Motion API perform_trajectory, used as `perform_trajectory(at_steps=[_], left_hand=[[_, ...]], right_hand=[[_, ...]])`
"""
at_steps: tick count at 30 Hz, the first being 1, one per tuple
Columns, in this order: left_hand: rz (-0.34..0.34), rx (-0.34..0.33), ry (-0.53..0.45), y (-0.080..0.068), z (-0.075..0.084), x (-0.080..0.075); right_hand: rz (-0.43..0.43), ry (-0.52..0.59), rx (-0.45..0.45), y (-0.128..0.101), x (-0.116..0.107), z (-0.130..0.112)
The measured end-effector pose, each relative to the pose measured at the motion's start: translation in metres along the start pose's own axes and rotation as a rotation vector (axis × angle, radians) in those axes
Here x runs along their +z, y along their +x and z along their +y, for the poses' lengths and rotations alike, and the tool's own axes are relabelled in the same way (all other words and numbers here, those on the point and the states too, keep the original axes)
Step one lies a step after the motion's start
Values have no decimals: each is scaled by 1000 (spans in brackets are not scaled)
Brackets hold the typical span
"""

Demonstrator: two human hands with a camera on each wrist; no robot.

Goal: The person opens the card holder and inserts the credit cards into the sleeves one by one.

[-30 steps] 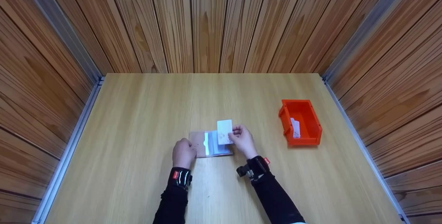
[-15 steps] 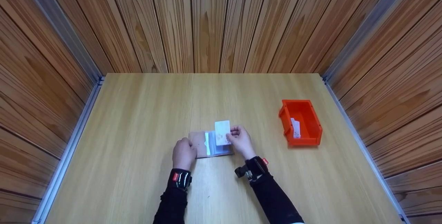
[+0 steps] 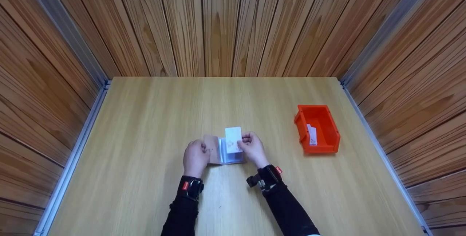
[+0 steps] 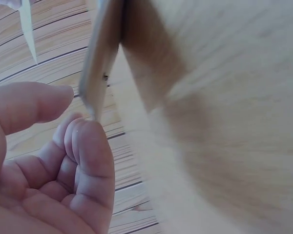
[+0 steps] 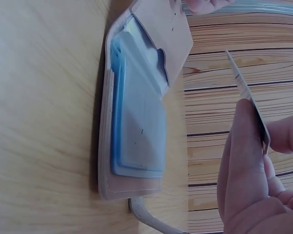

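A pale pink card holder (image 3: pixel 212 148) lies spread on the table, its clear bluish sleeves (image 5: pixel 141 112) showing. Its left cover (image 4: pixel 100 63) is tilted up off the table. At that cover's outer edge is my left hand (image 3: pixel 196 158), thumb and curled fingers right at the edge. My right hand (image 3: pixel 254 150) pinches a white card (image 3: pixel 233 137) between thumb and fingers. The card is held upright, apart from the sleeves in the right wrist view (image 5: pixel 246 90). From the head it overlaps the right half of the holder.
An orange bin (image 3: pixel 329 128) stands on the table to the right, with white cards (image 3: pixel 312 135) leaning inside it. A strap with a small camera (image 3: pixel 260 179) sits on the right wrist. Wood-plank walls (image 3: pixel 218 24) rise behind the table (image 3: pixel 153 112) and at both sides.
The left hand has shifted slightly right and up, and the holder's left cover has tilted up with it. The right hand has brought the white card a little left over the sleeves.
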State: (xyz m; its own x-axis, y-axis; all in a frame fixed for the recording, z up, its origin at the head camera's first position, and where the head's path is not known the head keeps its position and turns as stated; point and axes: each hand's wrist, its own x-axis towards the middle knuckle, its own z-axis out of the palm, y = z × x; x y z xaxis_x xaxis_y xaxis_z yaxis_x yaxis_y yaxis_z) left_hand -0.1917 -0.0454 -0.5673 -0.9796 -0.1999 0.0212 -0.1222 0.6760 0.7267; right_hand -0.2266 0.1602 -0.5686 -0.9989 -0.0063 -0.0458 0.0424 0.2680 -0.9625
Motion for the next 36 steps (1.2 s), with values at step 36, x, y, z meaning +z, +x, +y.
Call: perform_trajectory(at_steps=[36], left_hand=[[-9, 73, -362, -7, 39, 23]], right_hand=[[-89, 140, -8, -17, 5, -23]])
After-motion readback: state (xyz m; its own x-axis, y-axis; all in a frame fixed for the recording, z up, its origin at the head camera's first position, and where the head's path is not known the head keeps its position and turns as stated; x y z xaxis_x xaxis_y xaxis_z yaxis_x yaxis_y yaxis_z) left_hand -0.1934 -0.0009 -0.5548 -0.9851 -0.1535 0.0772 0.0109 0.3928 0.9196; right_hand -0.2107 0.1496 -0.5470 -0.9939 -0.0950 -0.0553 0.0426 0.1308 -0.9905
